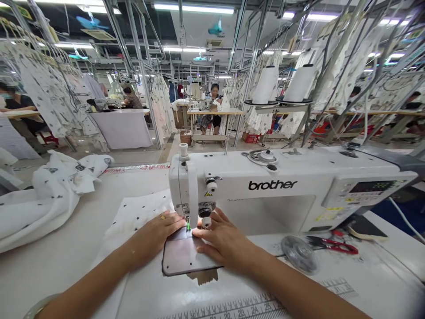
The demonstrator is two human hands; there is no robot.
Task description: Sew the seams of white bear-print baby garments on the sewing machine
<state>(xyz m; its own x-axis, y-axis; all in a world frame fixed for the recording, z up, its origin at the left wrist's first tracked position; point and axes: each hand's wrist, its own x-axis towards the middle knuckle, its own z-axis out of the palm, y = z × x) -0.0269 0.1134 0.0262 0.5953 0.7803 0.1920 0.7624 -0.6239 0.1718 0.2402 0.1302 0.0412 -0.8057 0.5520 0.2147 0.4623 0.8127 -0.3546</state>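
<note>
A white brother sewing machine (239, 177) stands before me, its needle area lit. My left hand (154, 232) lies flat with fingers stretched on white fabric with dark spots (133, 210), left of the presser foot (188, 223). To the right of the foot, my right hand (226, 241) rests with fingers spread, thumb and fingertips close to the needle plate. The fabric's edge under the foot is hidden by my fingers and the machine head. In front of the foot shows the metal bed plate (189, 257).
More spotted white fabric (59, 181) is heaped at the left. Red-handled scissors (338, 245), a clear round dish (299, 254) and a dark pad (368, 228) lie right. A printed ruler (239, 308) runs along the front. Thread cones (265, 86) stand behind; people sit at further tables.
</note>
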